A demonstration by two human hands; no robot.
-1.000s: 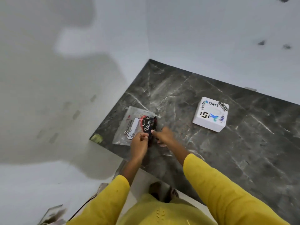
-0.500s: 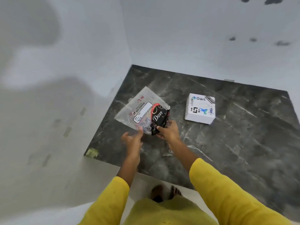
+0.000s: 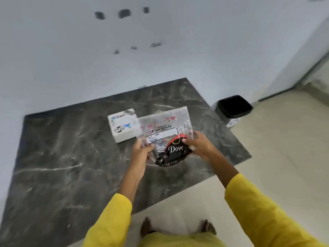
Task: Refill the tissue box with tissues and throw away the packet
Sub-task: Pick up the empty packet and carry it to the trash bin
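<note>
Both my hands hold a clear plastic tissue packet with a white label, lifted above the dark marble counter. My left hand pinches its lower left edge. My right hand grips its right side together with a black and red wrapper marked Dove. The white tissue box with blue print sits on the counter just left of and behind the packet. The packet looks flat.
A black bin stands on the pale floor past the counter's right end, by the white wall. My bare feet are below, at the counter's front edge. A wall corner rises at far right.
The packet and wrapper went from lying on the counter to being held up in both hands. My view has swung right, so the box sits left of the packet and the bin appears.
</note>
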